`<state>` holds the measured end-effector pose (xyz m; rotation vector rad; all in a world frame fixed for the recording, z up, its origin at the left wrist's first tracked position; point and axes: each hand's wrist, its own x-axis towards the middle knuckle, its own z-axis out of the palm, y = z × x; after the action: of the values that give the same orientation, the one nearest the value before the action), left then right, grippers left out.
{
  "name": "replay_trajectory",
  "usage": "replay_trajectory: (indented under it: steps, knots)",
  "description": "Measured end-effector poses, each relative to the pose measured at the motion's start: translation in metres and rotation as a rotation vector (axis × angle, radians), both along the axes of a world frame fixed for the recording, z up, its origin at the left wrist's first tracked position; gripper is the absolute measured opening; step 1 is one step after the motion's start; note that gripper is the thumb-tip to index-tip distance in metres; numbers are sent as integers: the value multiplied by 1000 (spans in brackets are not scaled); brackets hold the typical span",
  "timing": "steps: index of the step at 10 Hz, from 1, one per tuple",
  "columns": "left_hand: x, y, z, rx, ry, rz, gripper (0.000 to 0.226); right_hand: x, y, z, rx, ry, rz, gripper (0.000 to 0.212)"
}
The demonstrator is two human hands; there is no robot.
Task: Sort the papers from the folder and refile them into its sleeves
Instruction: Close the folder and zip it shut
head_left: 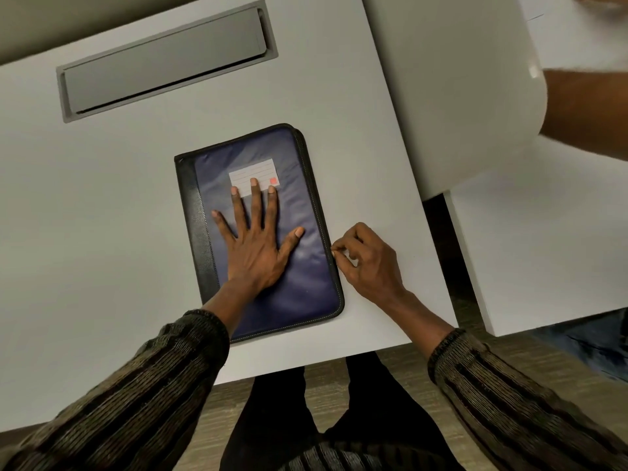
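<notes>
Nearest the camera, two dark striped knit sleeves (136, 385) reach forward over the near edge of a white table (102, 232). The left hand (253, 246) lies flat and released, fingers straight and spread, palm pressing on the cover of the folder (306, 270). The folder, dark blue with a black spine strip, lies closed under that hand, its spine just to the left of the little finger. Just right of the left thumb, at the folder's zipped right edge, the right hand (365, 263) is curled, its thumb and forefinger pinching at the zip line. The pull itself is too small to make out. Under the tips of the left hand's three middle fingers sits a white lined label (261, 171) with a small red square. Well beyond the left fingertips, a grey hatch (163, 59) is set into the tabletop. Far beyond the right hand, a blurred forearm (584, 113) of another person shows behind a white rounded surface (458, 96).
</notes>
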<state>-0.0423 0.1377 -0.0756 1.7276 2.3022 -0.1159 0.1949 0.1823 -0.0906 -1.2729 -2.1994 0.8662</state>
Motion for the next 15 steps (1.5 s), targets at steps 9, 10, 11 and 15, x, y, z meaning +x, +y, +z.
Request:
replay_trajectory:
  steps: [9,10,11,15]
  knots:
    - [-11,12,8,-8,-51,9,101,-20,21,0,79,-46,-21,6]
    - [-20,30,11,26,-60,37,106,-19,22,3,66,-37,-9,8]
    - [-22,41,3,24,-114,-17,114,-17,25,1,59,-43,22,6]
    - [-22,41,-4,4,-53,-46,116,-24,25,-2,134,-92,-39,4]
